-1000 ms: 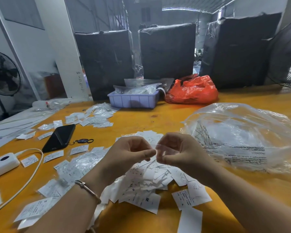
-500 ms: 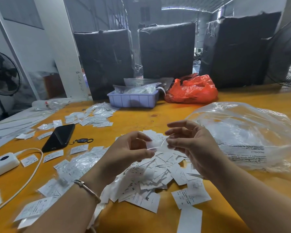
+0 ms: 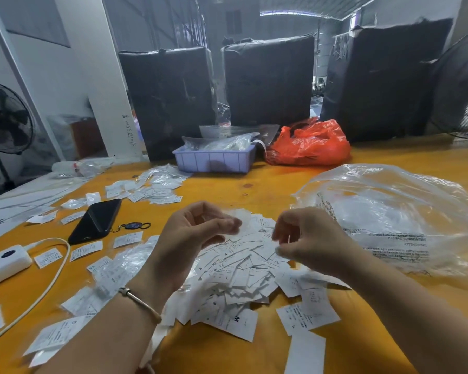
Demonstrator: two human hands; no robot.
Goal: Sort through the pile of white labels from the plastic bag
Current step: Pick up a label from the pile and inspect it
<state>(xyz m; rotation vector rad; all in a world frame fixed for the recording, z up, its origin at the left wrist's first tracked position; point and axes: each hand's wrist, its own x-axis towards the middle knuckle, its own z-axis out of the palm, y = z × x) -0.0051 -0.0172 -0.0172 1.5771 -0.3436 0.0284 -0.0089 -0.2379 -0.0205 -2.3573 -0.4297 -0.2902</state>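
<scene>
The left hand point(image 3: 197, 230) is pinching a blurred label point(image 3: 242, 221) (orientation unreadable). The right hand point(image 3: 305, 238) is hovering, fingers loosely curled and holding nothing, over the label pile point(image 3: 243, 276) beside the plastic bag point(image 3: 389, 211).

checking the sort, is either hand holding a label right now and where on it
The left hand pinches a small white label by its near edge, thumb against fingertips. The right hand hovers over the pile; whether it holds anything cannot be told.

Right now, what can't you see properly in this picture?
- Head view: the tiny print on the labels in the pile is too small; only size letters read.
- What the left hand pinches is blurred by motion.
- The right hand grip is blurred too.
- The clear plastic bag runs off the right edge.
- The blue bin contents are hidden by plastic.
</scene>
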